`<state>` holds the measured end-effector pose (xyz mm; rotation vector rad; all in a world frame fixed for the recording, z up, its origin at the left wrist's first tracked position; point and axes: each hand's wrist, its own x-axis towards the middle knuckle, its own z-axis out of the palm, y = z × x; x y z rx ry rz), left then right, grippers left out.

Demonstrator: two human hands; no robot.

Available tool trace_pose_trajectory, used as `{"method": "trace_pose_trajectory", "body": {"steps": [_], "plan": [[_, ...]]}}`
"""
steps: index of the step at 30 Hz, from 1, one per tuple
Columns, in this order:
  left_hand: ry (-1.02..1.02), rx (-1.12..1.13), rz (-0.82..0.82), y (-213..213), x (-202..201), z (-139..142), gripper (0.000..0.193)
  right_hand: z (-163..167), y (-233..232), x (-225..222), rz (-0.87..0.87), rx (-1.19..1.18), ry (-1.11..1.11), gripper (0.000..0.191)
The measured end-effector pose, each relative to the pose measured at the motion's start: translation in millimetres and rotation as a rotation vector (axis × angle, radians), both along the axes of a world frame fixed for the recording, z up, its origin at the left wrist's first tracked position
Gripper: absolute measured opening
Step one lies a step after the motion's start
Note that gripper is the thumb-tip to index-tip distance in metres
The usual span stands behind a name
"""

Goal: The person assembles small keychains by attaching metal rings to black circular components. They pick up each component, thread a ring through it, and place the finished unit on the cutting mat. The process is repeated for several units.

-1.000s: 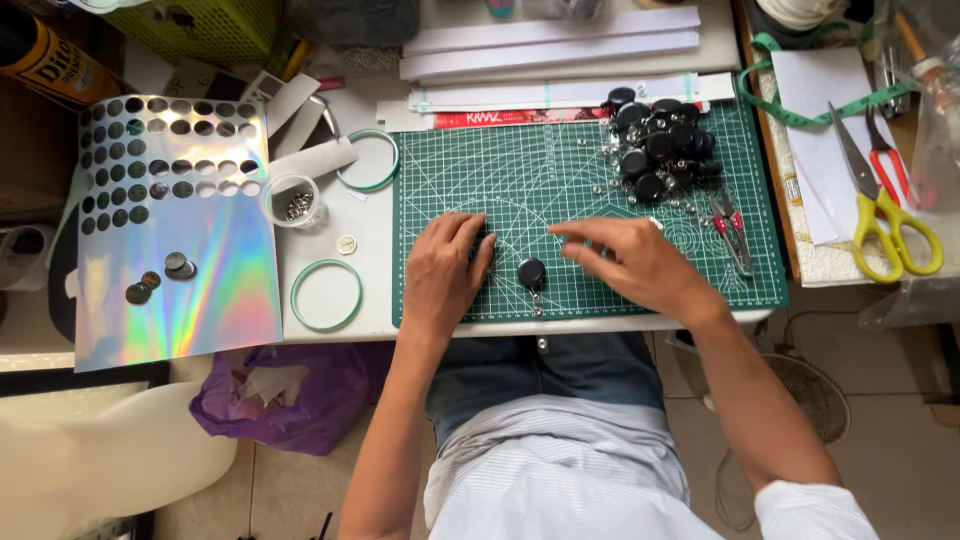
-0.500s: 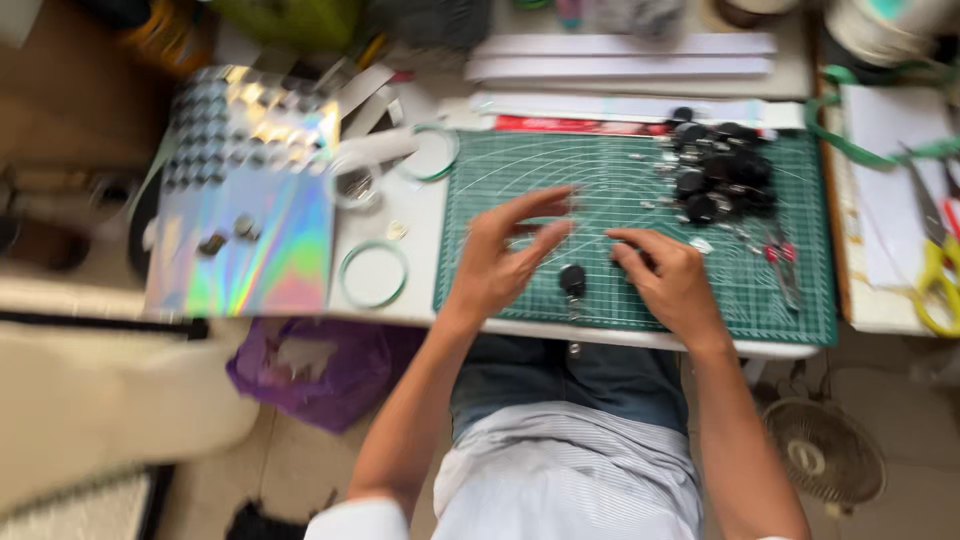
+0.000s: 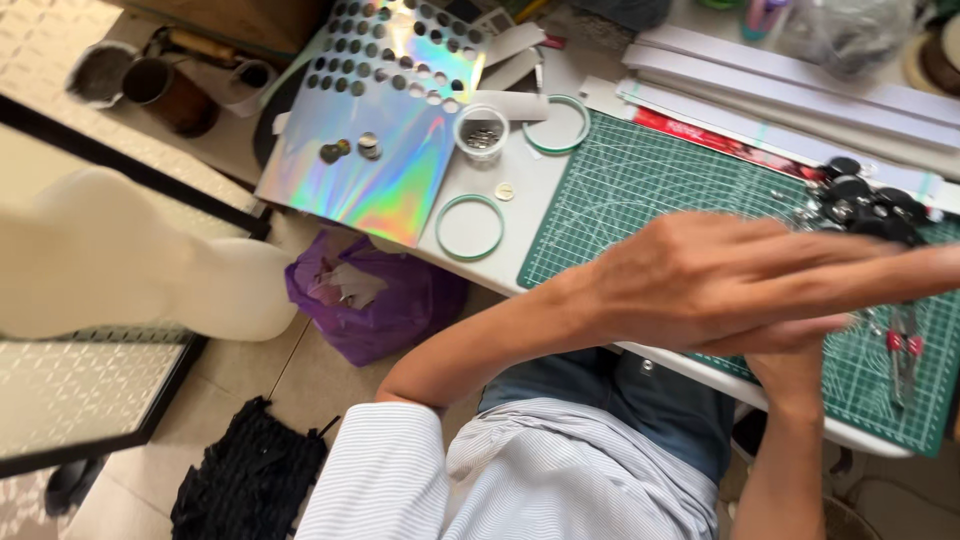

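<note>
The left hand lies open and flat across the right hand, whose grip cannot be told, right of centre above the green cutting mat on the tabletop.

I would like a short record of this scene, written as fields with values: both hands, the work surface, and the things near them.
left hand: flat, fingers stretched to the right, raised over the mat
right hand: mostly hidden under the left hand; grip cannot be told
work surface: green gridded cutting mat on a white table
near the hands: pile of black round pieces
further left: holographic sheet with punched round holes, small clear cup, two green-rimmed rings
floor: purple plastic bag
</note>
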<state>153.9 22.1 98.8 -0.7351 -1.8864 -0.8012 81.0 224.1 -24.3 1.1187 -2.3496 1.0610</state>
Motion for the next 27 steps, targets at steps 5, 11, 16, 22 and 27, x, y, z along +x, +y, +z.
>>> {"method": "trace_pose_trajectory", "body": {"steps": [5,11,16,22,27], "plan": [[-0.233,-0.253,0.139,-58.5,37.1,-28.6,0.045,11.6,-6.7,8.9,-0.097,-0.002,-0.464,0.020],[-0.426,0.111,0.552,-136.4,95.7,-55.7,0.029,18.3,-10.2,14.6,-0.087,0.047,-0.431,0.014],[-0.404,0.229,1.052,-211.6,132.9,-44.5,0.027,8.3,-6.7,11.0,-0.085,0.126,-0.336,0.012],[-0.412,0.241,1.347,-260.1,156.5,-46.7,0.018,4.2,-4.1,9.3,-0.088,0.140,-0.341,0.012],[-0.520,0.182,1.332,-262.1,156.4,-57.4,0.022,4.7,-2.5,9.4,-0.080,0.102,-0.405,0.014]]}}
